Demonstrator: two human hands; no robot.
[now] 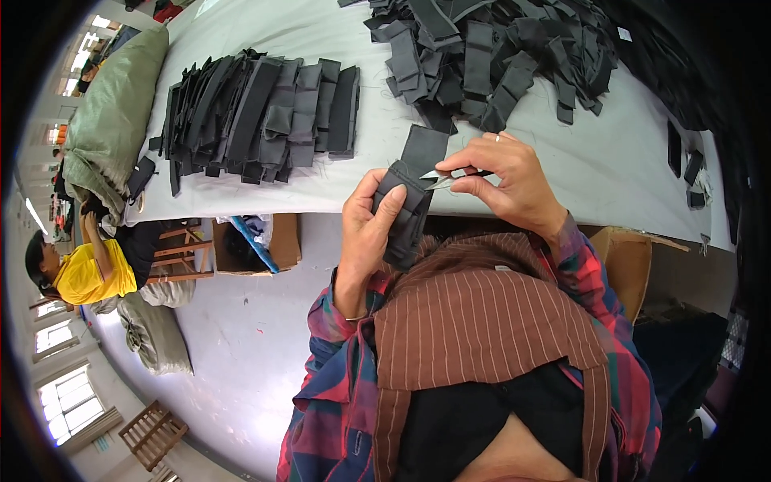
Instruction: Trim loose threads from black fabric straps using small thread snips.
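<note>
My left hand (pixel 365 225) is closed on a dark grey fabric strip (pixel 405 209), its thumb pressed on top and the folded strip hanging over the table's near edge. One flat end of dark fabric (pixel 425 149) reaches past the fingers onto the tabletop. Small thread snips (pixel 438 177) are pinched in my right hand (pixel 514 178), their pointed blades at the strip's edge beside loose threads. Beyond my left hand, a row of dark strips (pixel 257 108) lies stacked side by side. A tangled heap of similar strips (pixel 502 56) spreads farther back, beyond my right hand.
The white-covered table (pixel 321 193) also bears a black phone-like object (pixel 674 149) and dark fabric along the right. A green sack (pixel 112 112) leans at the left. Past the table's near side are a cardboard box (pixel 285 245), a wooden stool (pixel 183 253) and a person in yellow (pixel 96 273).
</note>
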